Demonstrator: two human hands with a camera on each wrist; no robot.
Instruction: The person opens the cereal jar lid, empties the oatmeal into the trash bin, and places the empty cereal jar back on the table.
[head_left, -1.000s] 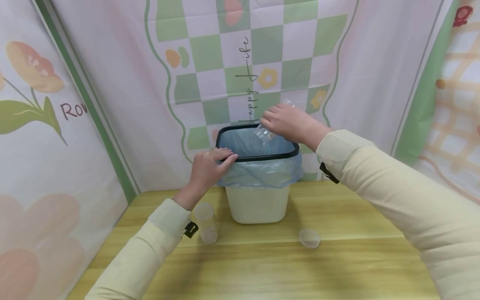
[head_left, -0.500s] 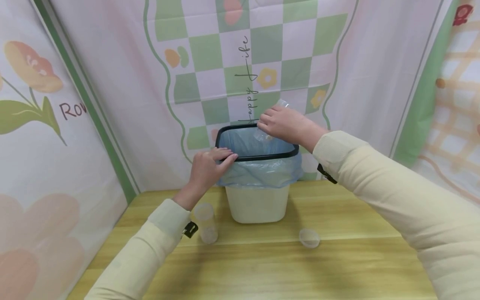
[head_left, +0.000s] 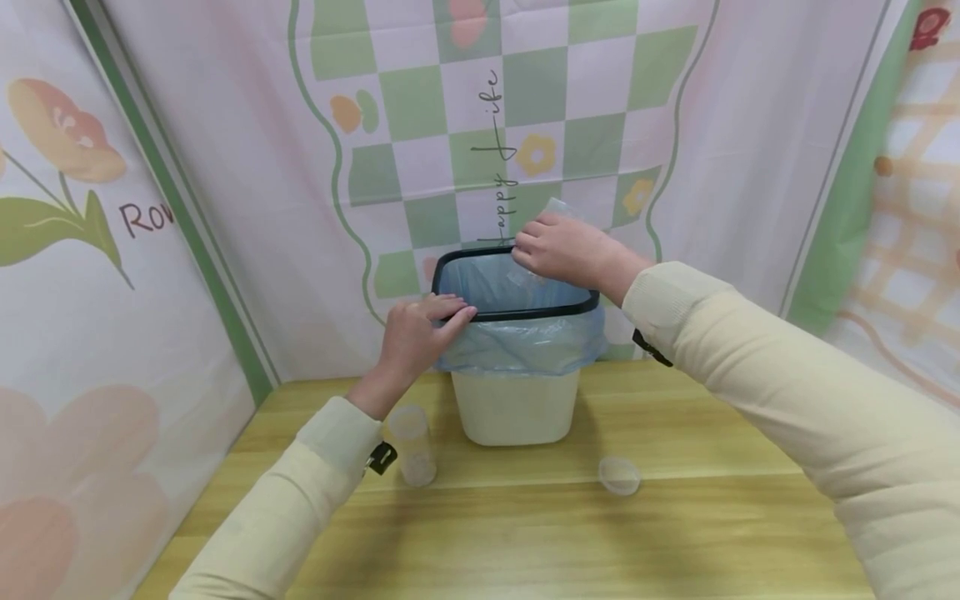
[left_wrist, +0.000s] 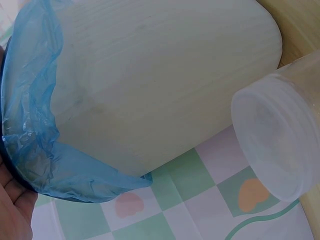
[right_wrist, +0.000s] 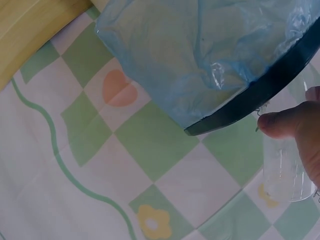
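In the head view my left hand (head_left: 420, 333) grips the front left part of the black rim of a trash bin (head_left: 515, 408), which is lined with a blue bag (head_left: 525, 346). My right hand (head_left: 562, 248) holds a clear plastic jar (head_left: 557, 206), tilted over the bin's opening. The right wrist view shows the jar's base pointing away from the bin, with the thumb pressed along its side. My fingers hide much of the jar, and its contents are hard to make out.
A second clear jar (head_left: 412, 446) stands on the wooden table (head_left: 525, 533), left of the bin; its frosted top (left_wrist: 270, 142) shows in the left wrist view. A round clear lid (head_left: 619, 476) lies to the right. Patterned curtains (head_left: 420, 108) hang close behind the bin.
My right hand has shifted slightly left over the bin, and the jar's base has swung left with it, tipping the jar more steeply. My left hand has stayed on the rim.
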